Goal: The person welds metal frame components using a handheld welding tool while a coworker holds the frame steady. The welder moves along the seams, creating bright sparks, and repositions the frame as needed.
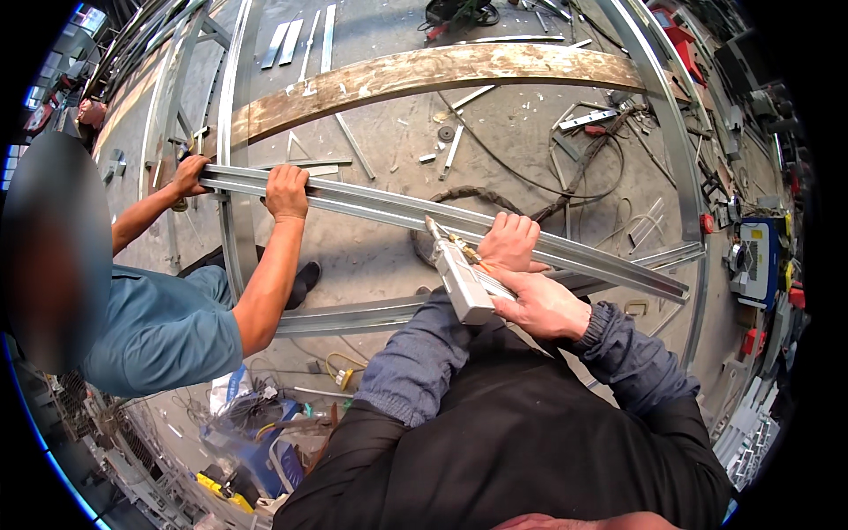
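In our head view, we see a long metal beam (371, 204) slanting over a larger metal frame (353, 320) on a workshop floor (393, 119). Our left hand (510, 243) grasps the beam, fingers curled over its edge; our right hand (546, 305) clasps a grey handheld tool (464, 281), its nozzle (431, 226) pointing toward the beam. We cannot tell whether the 2 touch. At left, a co-worker (168, 344) in a blue-grey shirt steadies the beam's left portion with 2 closed hands (287, 192). Beyond, 1 worn wooden plank (424, 72) spans the frame's far side.
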Available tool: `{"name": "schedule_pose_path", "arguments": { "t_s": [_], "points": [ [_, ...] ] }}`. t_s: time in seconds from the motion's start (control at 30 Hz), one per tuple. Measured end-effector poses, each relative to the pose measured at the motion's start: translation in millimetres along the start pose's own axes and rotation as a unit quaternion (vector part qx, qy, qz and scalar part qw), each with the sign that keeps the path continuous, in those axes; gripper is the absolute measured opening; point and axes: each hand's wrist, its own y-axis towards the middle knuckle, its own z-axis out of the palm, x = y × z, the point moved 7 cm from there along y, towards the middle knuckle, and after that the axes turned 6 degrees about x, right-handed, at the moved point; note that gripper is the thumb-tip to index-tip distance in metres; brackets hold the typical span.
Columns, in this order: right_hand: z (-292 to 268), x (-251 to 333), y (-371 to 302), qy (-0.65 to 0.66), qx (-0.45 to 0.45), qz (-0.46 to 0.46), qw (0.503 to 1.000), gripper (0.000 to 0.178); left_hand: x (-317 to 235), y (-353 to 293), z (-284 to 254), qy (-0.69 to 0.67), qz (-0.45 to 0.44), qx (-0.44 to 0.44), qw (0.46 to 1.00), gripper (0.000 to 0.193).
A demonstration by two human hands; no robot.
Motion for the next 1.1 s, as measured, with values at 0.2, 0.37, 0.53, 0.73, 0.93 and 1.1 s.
{"name": "schedule_pose_path", "arguments": {
  "t_s": [0.2, 0.37, 0.53, 0.73, 0.93, 1.1],
  "points": [
    [-5, -2, 5, 0.009, 0.022, 0.036, 0.999, 0.063, 3, -1, 1, 0.003, 0.019, -0.004, 1.000, 0.080],
    [-7, 0, 11, 0.028, 0.046, 0.064, 0.997, 0.063, 4, -2, 6, -0.002, 0.018, 0.012, 1.000, 0.080],
    [-5, -1, 17, 0.043, 0.033, 0.042, 0.998, 0.063, 4, -2, 7, -0.004, 0.018, -0.004, 1.000, 0.079],
    [-10, 1, 17, 0.049, 0.047, 0.058, 0.996, 0.061, 3, -4, 9, 0.039, 0.025, -0.062, 0.997, 0.036],
    [-14, 0, 18, 0.066, 0.059, 0.075, 0.993, 0.059, 7, -5, 24, 0.059, 0.019, -0.029, 0.998, 0.069],
    [-15, -1, 16, 0.074, 0.059, 0.078, 0.992, 0.058, 5, -5, 23, 0.058, 0.016, -0.030, 0.998, 0.067]
  ]
}}
